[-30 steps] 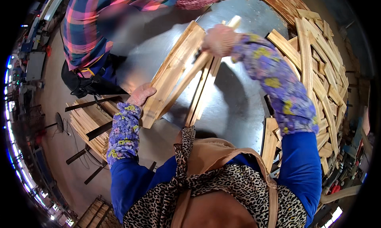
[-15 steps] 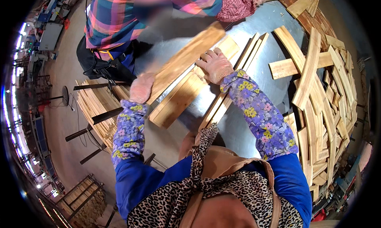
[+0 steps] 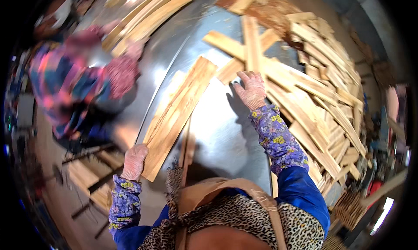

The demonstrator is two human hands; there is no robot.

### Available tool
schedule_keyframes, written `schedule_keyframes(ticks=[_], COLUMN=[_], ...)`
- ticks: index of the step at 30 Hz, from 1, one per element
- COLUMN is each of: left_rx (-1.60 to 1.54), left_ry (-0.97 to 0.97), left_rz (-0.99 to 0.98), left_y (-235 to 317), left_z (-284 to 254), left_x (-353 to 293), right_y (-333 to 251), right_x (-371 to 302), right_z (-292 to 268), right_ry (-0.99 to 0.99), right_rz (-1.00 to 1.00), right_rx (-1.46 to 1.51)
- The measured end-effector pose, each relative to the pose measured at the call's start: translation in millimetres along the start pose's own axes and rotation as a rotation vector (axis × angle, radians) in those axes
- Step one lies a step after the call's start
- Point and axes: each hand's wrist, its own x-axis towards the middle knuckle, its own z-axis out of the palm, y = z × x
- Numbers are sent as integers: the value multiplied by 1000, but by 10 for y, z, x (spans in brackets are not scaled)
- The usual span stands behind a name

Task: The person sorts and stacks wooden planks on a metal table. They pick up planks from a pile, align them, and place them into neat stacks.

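My left hand (image 3: 134,162), in a pale pink glove, grips the near left edge of a wooden board (image 3: 180,119) that slants across the metal table (image 3: 217,132). A dark grain line runs along this board, and a paler board (image 3: 167,95) shows from under its left side. My right hand (image 3: 251,91), gloved too, is stretched out with fingers apart beside the near end of a wooden strip (image 3: 251,43). Whether its fingertips touch that strip I cannot tell. Thin wooden strips (image 3: 188,150) lie partly hidden below the board.
A large heap of loose wooden strips (image 3: 322,115) covers the right side. At the left, a co-worker in a plaid shirt (image 3: 72,87) has both hands at a bundle of strips (image 3: 150,19). More strips (image 3: 89,180) rest on a rack at the lower left.
My view has swung right. My right hand has left the boards and moved right to the strip heap. The left hand still holds a board, now lower. The co-worker's hands are now at the strips.
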Motion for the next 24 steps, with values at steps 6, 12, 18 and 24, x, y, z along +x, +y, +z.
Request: schedule_keyframes(ticks=[6, 12, 18, 24], left_rx=[213, 97, 858, 234], left_ry=[-350, -260, -72, -103], left_rz=[350, 283, 338, 583], left_y=[2503, 3476, 2732, 1813], left_z=[2112, 3994, 4644, 4031], left_x=[1651, 2019, 2075, 2411], right_y=[1316, 1958, 1904, 1285], right_x=[-142, -39, -12, 401], right_z=[-881, -1424, -959, -891], right_ry=[-76, -404, -387, -592], right_rz=[289, 446, 100, 235], right_rx=[-132, -171, -333, -240])
